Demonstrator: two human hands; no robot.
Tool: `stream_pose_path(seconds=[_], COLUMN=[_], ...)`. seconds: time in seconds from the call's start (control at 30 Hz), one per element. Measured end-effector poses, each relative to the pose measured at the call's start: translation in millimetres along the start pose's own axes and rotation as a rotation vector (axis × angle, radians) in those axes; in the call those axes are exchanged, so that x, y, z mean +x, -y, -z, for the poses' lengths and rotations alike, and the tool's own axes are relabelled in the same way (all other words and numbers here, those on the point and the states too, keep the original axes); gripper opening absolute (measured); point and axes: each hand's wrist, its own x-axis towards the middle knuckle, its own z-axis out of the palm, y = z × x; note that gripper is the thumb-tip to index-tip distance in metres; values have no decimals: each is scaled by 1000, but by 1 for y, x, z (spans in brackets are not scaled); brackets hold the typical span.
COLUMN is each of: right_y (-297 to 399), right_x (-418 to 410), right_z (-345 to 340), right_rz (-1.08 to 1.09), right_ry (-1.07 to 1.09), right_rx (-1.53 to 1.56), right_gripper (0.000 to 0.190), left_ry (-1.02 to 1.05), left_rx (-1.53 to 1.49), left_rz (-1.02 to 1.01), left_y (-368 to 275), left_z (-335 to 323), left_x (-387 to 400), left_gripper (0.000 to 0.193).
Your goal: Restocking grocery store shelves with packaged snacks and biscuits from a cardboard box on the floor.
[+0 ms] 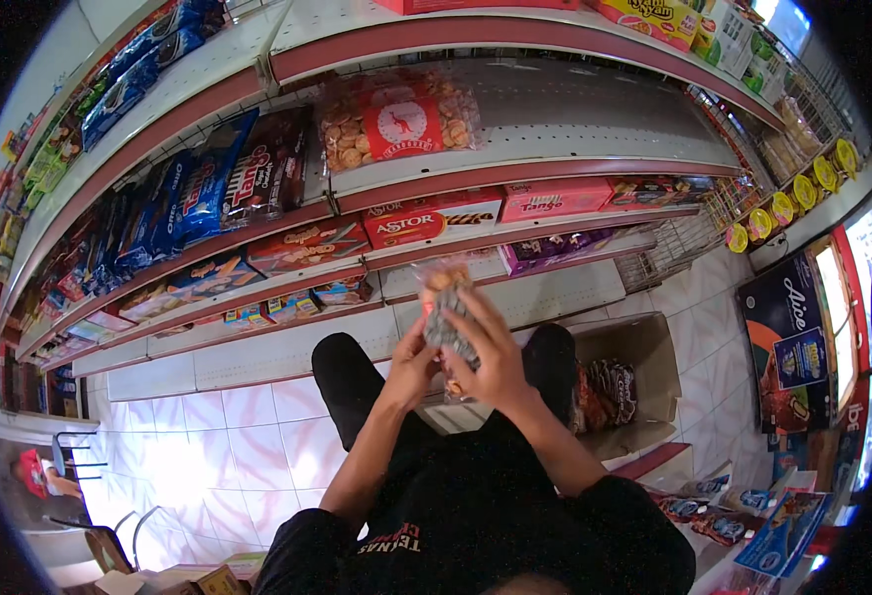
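Over my lap, my left hand (411, 366) grips the side of a clear plastic pack of round biscuits (445, 277). My right hand (492, 348) has its fingers bent over a crumpled grey cloth (449, 318), pressing it against the pack's upper face. The cloth and fingers hide the pack's middle; biscuits show at its top and bottom ends. In front, on the middle shelf, lies a similar biscuit pack (399, 126) with a red label, beside dark wafer packs (268, 167).
Shelves (533, 167) hold boxed wafers, including a red Astor box (432, 219). By my right knee stands a cardboard box (659, 364) with brown-wrapped packs (606, 394). Yellow-lidded cups (782, 207) line a wire rack. Far left are a chair (79, 454) and a person in red (34, 474).
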Motion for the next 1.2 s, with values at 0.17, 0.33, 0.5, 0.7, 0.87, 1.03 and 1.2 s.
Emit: stream_pose_path(seconds=[0.17,0.33,0.5,0.7,0.87,1.03,1.2], right_y=[4,-13,-18,4,2,-15,-1], right_x=[-37,-25,-16,-43,-45,-14,-27], right_z=[3,12,1,-4,8,14,14], right_rz=[50,-162,-406,-405,20,-22,103], right_ry=[191,14,-176,-127,84,-149,22], right_rx=[77,262,428,459,175,78,83], right_gripper=[57,54,50,51,46,47,52], left_ry=[-52,49,26,-323,-138,53,45], left_rx=[-303,-317,-286,126,-138,-165,-299], left_rz=[-290,-157,-195,-551,-271,-94,-17], left_y=[-31,-23,-5,9,4,5,4], left_z=[-13,-21,-35,-31,-30,-36,-28], left_x=[-5,-16,-4,16,4,-11,-4], left_gripper=[47,43,46,51,36,36,59])
